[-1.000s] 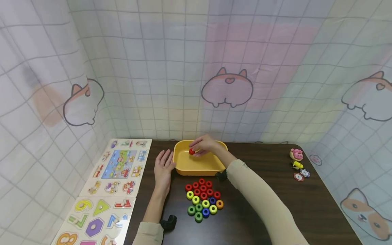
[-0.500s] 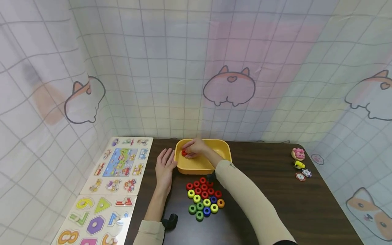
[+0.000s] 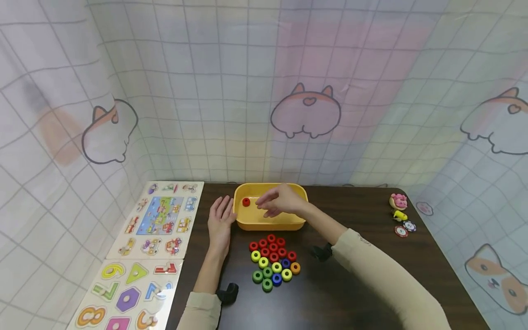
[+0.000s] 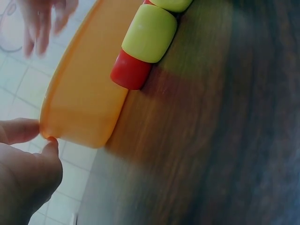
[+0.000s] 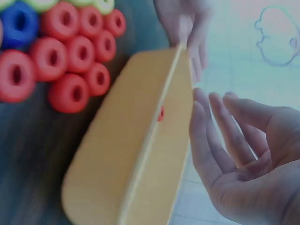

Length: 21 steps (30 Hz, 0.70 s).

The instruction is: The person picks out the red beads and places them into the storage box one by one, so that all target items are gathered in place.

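A yellow plastic tray (image 3: pixel 270 226) stands at the back of the dark table, with one red ring bead (image 3: pixel 246 202) inside near its left end. My right hand (image 3: pixel 284 201) hovers over the tray's middle, fingers loosely bent and nothing between them; the right wrist view shows this hand (image 5: pixel 248 154) by the tray wall. Along the left side lies my left hand (image 3: pixel 220 223), fingers stretched out, thumb at the rim. In the left wrist view its thumb and a finger touch the tray's corner. In front of the tray, red, yellow, green, blue and orange ring beads (image 3: pixel 274 256) form a group.
Two puzzle boards, one with vehicles (image 3: pixel 154 220) and one with numbers and shapes (image 3: pixel 128 298), lie along the left. At the right edge sit a pink toy (image 3: pixel 398 201), a small yellow toy (image 3: pixel 399 215) and two poker chips (image 3: pixel 401 231). A patterned curtain (image 3: pixel 231 91) surrounds the table.
My right hand carried the red ring bead leftward, let it go in the tray's left end, then drew back right and up. My left hand stayed at the tray's side.
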{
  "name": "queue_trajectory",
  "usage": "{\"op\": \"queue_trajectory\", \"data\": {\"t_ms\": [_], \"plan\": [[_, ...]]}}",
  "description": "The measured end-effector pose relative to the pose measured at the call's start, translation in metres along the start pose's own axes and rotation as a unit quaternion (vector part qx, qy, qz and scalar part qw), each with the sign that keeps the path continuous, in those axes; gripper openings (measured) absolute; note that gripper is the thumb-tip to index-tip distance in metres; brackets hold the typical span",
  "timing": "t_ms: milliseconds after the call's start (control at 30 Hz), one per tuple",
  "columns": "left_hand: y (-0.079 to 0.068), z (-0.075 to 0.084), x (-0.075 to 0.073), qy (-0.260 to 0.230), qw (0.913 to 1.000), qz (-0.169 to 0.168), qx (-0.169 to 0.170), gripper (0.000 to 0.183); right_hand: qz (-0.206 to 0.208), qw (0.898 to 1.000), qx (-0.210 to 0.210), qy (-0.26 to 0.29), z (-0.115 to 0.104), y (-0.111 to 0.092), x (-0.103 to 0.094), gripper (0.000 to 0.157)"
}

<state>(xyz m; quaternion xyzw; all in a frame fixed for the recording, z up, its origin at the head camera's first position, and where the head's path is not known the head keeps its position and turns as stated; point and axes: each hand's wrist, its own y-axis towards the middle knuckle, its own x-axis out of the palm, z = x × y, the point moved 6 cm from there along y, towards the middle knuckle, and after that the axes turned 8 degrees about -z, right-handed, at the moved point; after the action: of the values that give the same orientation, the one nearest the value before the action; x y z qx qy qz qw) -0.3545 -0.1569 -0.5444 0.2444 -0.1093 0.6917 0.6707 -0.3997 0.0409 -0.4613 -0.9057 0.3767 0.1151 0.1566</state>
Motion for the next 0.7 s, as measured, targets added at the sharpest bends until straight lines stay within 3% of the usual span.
{"op": "queue_trajectory", "data": {"t_ms": [167,433,700], "plan": [[0.0,0.002,0.0,0.012,0.9999,0.003,-0.001,0.071,-0.033,0.999,0.018,-0.029,0.013,-0.039,0.009,0.019],[-0.001,0.001,0.001,0.011,0.9999,-0.002,-0.002,0.071,-0.034,0.992,0.082,-0.085,0.072,-0.084,0.017,0.011],[-0.001,0.0,-0.002,-0.008,1.0,0.003,0.003,0.073,-0.052,0.996,0.077,-0.018,0.105,-0.096,0.027,0.016]]}}
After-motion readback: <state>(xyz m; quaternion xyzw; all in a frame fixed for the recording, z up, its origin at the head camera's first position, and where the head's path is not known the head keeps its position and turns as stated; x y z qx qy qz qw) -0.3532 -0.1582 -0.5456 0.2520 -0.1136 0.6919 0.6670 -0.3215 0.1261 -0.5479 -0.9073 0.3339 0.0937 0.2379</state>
